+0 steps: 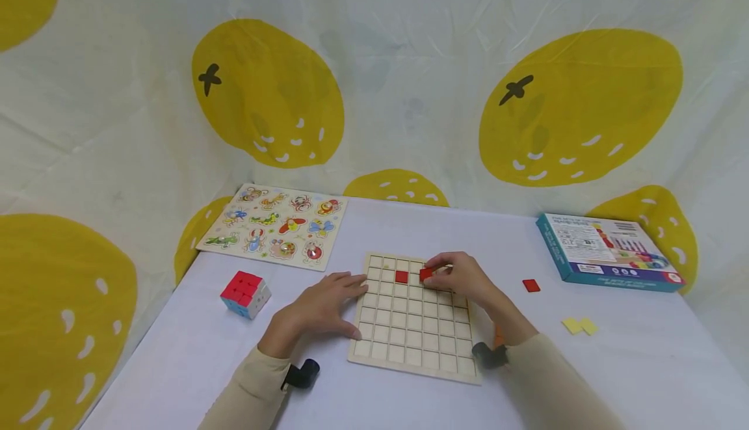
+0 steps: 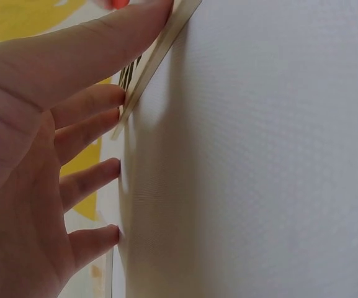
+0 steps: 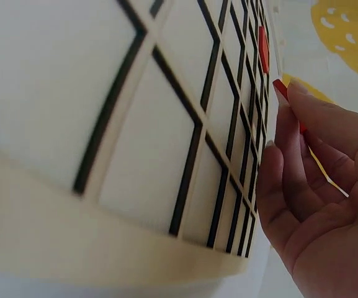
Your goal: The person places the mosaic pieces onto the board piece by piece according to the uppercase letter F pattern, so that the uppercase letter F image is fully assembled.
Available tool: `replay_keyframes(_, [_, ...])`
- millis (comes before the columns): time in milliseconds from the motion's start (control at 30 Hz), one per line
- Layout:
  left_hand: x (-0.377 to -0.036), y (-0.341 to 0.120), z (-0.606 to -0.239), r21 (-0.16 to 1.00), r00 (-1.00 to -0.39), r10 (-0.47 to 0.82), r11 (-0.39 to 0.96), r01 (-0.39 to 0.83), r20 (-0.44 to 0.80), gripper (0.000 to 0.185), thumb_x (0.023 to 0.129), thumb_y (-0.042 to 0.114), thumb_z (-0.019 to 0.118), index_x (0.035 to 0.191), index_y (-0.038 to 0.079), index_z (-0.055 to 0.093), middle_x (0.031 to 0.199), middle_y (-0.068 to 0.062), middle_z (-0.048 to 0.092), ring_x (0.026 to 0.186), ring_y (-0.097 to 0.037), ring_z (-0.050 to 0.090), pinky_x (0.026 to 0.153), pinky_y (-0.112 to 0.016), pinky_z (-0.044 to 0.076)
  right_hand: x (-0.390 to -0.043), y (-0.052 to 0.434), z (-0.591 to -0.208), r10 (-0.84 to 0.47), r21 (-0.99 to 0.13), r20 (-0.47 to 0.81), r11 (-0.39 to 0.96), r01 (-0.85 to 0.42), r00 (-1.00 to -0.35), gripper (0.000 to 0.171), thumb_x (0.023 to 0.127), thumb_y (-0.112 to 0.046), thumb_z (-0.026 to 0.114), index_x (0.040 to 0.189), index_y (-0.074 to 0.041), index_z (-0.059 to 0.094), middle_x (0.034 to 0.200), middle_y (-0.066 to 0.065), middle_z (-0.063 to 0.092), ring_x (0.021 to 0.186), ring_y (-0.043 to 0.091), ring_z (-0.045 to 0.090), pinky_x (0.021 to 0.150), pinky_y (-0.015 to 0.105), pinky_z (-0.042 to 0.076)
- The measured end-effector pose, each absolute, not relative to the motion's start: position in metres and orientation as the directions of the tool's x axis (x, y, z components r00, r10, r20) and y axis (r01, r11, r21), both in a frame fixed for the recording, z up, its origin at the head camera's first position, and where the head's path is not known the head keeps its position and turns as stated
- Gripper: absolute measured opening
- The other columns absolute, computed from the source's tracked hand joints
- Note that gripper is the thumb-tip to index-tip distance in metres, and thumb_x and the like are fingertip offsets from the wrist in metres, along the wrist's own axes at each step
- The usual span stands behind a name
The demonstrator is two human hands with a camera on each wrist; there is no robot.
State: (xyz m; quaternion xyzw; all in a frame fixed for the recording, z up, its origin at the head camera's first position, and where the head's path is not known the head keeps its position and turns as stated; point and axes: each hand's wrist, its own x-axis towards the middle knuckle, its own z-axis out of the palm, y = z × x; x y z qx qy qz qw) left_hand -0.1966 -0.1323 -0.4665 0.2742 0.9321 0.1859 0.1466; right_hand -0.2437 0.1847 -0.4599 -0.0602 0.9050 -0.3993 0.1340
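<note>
A wooden grid board [image 1: 414,337] lies in the middle of the table, its square cells marked off by raised strips. My left hand [image 1: 324,305] rests at its left edge with fingers spread; in the left wrist view the thumb [image 2: 98,53] lies along the board's edge. Between thumb and fingers, my right hand [image 1: 466,282] pinches a red square tile [image 1: 425,275] over the upper part of the grid. The right wrist view shows this tile tilted, close over the cells. Another red tile [image 1: 401,277] sits in a cell just left of it.
Right of the board lie a loose red tile [image 1: 531,285] and two yellow tiles [image 1: 572,326]. An orange piece [image 1: 499,335] is partly hidden under the right forearm. A toy box [image 1: 608,251] stands back right; an insect puzzle board [image 1: 272,225] and a puzzle cube [image 1: 246,294] are on the left.
</note>
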Motion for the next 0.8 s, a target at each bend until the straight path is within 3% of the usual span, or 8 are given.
replay_keyframes(800, [-0.196,-0.132,-0.465,0.433,-0.805,0.570,0.775,0.460,-0.165,0.090,0.074,0.050,0.087,0.150,0.017,0.052,0.164,0.002,0.041,0.155,-0.034,0.033,0.116,-0.063,0.040,-0.241,0.158,-0.463,-0.170,-0.670,-0.186,0.742,-0.001,-0.968,0.023,0.086,-0.016,0.081,0.107,-0.009,0.077,0.103,0.006,0.075,0.083,0.018,0.057,0.069,0.025,0.047])
